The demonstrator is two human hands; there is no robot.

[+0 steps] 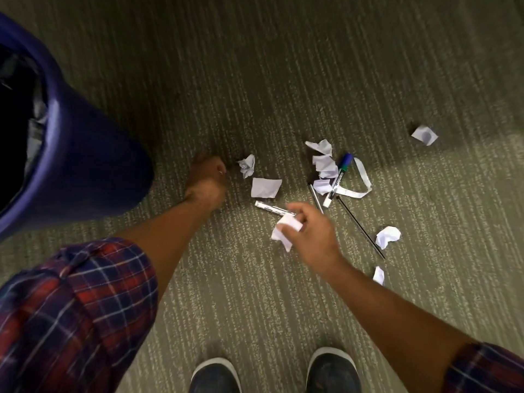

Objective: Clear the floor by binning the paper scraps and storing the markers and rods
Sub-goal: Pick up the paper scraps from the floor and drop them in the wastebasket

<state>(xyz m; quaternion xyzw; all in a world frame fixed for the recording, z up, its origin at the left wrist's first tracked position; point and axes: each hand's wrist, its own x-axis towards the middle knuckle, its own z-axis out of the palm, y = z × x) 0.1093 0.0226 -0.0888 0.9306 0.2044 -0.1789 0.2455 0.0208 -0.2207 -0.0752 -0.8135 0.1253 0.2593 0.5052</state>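
Observation:
White paper scraps lie scattered on the carpet: a crumpled one (246,168), a flat one (266,187), a cluster (324,163) and a long strip (363,180). A white marker (272,207) lies in the middle; a blue-and-green capped marker (338,180) rests against the cluster. A thin black rod (360,226) and a pale rod (316,197) lie beside them. My right hand (312,234) holds a paper scrap (286,229) just above the white marker. My left hand (208,180) is curled into a fist low on the carpet, just left of the crumpled scrap; whether it holds anything is hidden.
A dark blue bin (93,154) with a black liner stands at the left, near my left arm. More scraps lie at the right (388,236), lower right (378,276) and far right (424,134). My two shoes (272,373) are at the bottom edge.

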